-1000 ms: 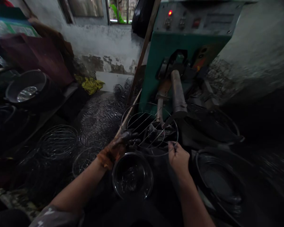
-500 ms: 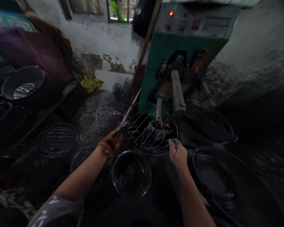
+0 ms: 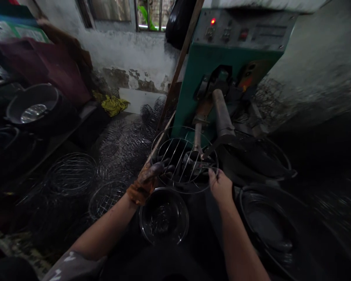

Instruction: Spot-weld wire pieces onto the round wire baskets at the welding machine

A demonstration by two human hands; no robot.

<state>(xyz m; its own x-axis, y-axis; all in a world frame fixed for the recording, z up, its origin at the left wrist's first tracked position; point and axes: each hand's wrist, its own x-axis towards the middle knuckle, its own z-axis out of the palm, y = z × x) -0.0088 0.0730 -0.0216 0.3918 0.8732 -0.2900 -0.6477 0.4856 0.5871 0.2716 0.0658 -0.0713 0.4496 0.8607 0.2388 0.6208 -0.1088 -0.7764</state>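
A round wire rack [image 3: 179, 160] with parallel bars and two rings is held level under the electrodes of a green spot welding machine [image 3: 190, 74]. My left hand [image 3: 150, 175], in a dirty orange-brown glove with dark fingers, is closed on the rack's left side. At the rack's right rim, my bare right hand [image 3: 221, 185] pinches a short wire [image 3: 205, 168] that points left toward the lower electrode [image 3: 198, 140]. The upper electrode arm [image 3: 223, 113] hangs just right of it. Below the rack, a shiny metal bowl [image 3: 144, 222] holds small wire pieces.
Finished-looking round racks [image 3: 71, 171] lie stacked at left, with another rack [image 3: 107, 199] nearer. Tangled wire rings [image 3: 119, 136] cover the floor behind. A dark basin [image 3: 242, 218] stands at right, a black pot [image 3: 54, 93] at far left. A yellow cloth [image 3: 114, 105] lies by the wall.
My left hand has shifted slightly down, its thumb and fingers now plainer over the rack's left edge. My right hand and the short wire have moved slightly up. The view has tilted a little.
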